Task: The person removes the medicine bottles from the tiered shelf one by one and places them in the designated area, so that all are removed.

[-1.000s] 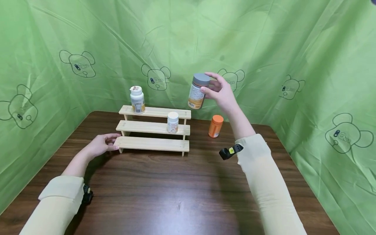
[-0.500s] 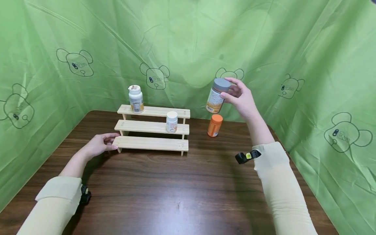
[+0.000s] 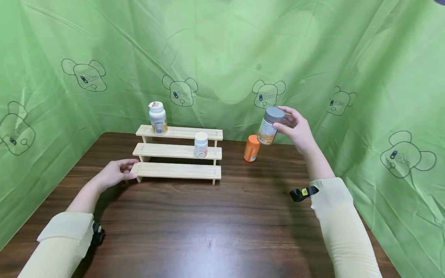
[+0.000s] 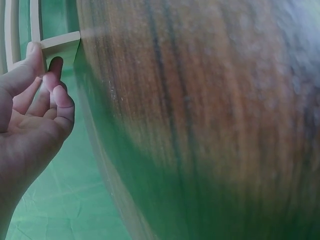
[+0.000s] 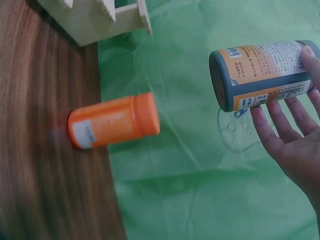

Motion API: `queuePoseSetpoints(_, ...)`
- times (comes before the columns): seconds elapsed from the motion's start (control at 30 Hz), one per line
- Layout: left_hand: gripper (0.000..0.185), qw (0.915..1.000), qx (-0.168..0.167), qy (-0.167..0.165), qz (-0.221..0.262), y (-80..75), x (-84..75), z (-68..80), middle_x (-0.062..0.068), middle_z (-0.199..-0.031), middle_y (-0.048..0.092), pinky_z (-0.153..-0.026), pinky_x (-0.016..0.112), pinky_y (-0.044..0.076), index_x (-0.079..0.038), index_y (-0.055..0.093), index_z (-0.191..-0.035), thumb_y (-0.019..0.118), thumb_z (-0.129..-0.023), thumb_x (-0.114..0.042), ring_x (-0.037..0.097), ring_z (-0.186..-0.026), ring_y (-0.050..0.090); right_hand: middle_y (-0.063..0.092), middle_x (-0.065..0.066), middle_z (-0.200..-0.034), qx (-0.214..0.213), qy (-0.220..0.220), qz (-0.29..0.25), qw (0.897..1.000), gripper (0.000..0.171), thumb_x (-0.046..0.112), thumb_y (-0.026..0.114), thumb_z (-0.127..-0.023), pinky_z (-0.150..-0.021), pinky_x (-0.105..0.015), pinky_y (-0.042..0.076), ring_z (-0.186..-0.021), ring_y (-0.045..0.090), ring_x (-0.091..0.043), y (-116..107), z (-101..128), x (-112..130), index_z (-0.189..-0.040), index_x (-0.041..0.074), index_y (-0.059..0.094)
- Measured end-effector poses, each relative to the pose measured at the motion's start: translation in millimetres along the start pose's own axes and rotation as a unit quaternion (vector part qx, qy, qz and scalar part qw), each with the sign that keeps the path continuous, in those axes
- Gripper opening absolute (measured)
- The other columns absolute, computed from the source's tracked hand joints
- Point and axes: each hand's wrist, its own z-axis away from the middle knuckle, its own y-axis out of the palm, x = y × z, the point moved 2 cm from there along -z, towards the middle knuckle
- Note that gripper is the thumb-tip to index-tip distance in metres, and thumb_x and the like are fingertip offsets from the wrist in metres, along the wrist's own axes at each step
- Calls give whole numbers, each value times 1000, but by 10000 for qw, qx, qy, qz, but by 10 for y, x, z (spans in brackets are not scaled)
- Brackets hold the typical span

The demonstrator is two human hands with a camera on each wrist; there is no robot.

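Observation:
A three-tier wooden display stand (image 3: 175, 170) is on the table, and my left hand (image 3: 112, 173) pinches the left end of its lowest tier. In the left wrist view the thumb (image 4: 31, 57) lies against the stand's edge. My right hand (image 3: 295, 129) holds a grey-lidded supplement bottle (image 3: 268, 130) up in the air, slightly tilted, fingers on one side and thumb on the other. Just left of it and lower, an orange bottle (image 3: 251, 150) stands upright on the table. The right wrist view shows a gap between the held bottle (image 5: 265, 70) and the orange one.
A white bottle (image 3: 158, 120) stands at the left of the top tier. A smaller white bottle (image 3: 201, 146) is on the middle tier, towards the right. Green cloth (image 3: 222, 58) with bear drawings hangs behind and beside the dark wooden table (image 3: 208, 224).
My right hand has carried the grey-lidded bottle rightward and then down, from near the stand's top right to beside the orange bottle. My left hand has stayed on the stand.

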Motion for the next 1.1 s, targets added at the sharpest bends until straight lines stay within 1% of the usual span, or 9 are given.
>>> queuePoseSetpoints(0.13, 64, 10000, -30, 13, 5, 0, 10, 6, 32, -119, 57, -72, 17, 50, 8, 42, -136, 72, -84, -14, 5, -93, 59, 59, -9, -125, -91, -15, -110, 9999, 59, 6, 71, -83, -79, -23, 53, -109, 57, -18, -88, 19, -144, -136, 12, 48)
queuePoseSetpoints(0.33, 63, 9999, -18, 62, 77, 12, 4, -8, 32, -118, 57, -71, 18, 50, 10, 41, -136, 71, -84, -10, 6, -93, 60, 62, 2, -115, -252, 70, 210, 9994, 59, 8, 72, -83, -77, -24, 54, -101, 59, -12, -227, 62, -388, -137, 12, 47)
queuePoseSetpoints(0.43, 63, 9999, 17, 94, 68, 22, 10, -15, 32, -118, 58, -70, 19, 50, 10, 41, -136, 71, -84, -10, 6, -93, 60, 62, 4, -113, -235, 100, 414, 9988, 60, 9, 71, -84, -77, -25, 54, -99, 59, -10, -291, 94, -521, -138, 11, 45)
queuePoseSetpoints(0.53, 64, 9999, 33, 100, 53, 26, 27, -17, 32, -118, 58, -71, 18, 50, 10, 41, -136, 71, -84, -11, 5, -92, 60, 61, 0, -119, -195, 173, 530, 9983, 62, 9, 70, -85, -77, -23, 54, -98, 58, -8, -342, 125, -648, -140, 10, 42)
queuePoseSetpoints(0.67, 64, 9999, 20, 110, 8, 20, 45, -12, 33, -118, 57, -73, 16, 50, 10, 41, -135, 72, -83, -11, 2, -90, 60, 55, -14, -128, -241, 328, 532, 9978, 64, 6, 69, -85, -77, -24, 54, -98, 57, -7, -367, 166, -762, -141, 7, 39)
queuePoseSetpoints(0.8, 63, 9999, -4, 154, 19, 9, 35, -3, 33, -117, 57, -73, 16, 49, 11, 42, -135, 72, -83, -10, 2, -91, 59, 48, -26, -134, -327, 485, 569, 9967, 64, 5, 69, -85, -77, -21, 53, -98, 56, -6, -332, 225, -771, -141, 4, 38)
queuePoseSetpoints(0.9, 62, 9998, -17, 198, 64, 7, 12, 4, 33, -117, 58, -74, 16, 50, 12, 42, -134, 72, -83, -9, 2, -92, 59, 44, -30, -136, -367, 603, 678, 9952, 64, 8, 69, -86, -77, -18, 52, -101, 55, -7, -300, 271, -771, -141, 4, 38)
queuePoseSetpoints(1.0, 62, 9998, -25, 192, 90, 9, -4, 9, 33, -117, 57, -73, 16, 50, 12, 42, -134, 71, -83, -8, 4, -93, 59, 44, -30, -137, -423, 707, 787, 9935, 63, 10, 69, -86, -78, -18, 51, -106, 55, -12, -285, 293, -829, -141, 6, 38)
queuePoseSetpoints(1.1, 62, 9998, -36, 144, 127, 14, -6, 14, 33, -118, 57, -73, 16, 50, 11, 41, -135, 71, -83, -8, 5, -94, 59, 44, -30, -137, -514, 800, 777, 9924, 65, 9, 69, -86, -79, -18, 51, -115, 53, -24, -261, 304, -889, -142, 4, 37)
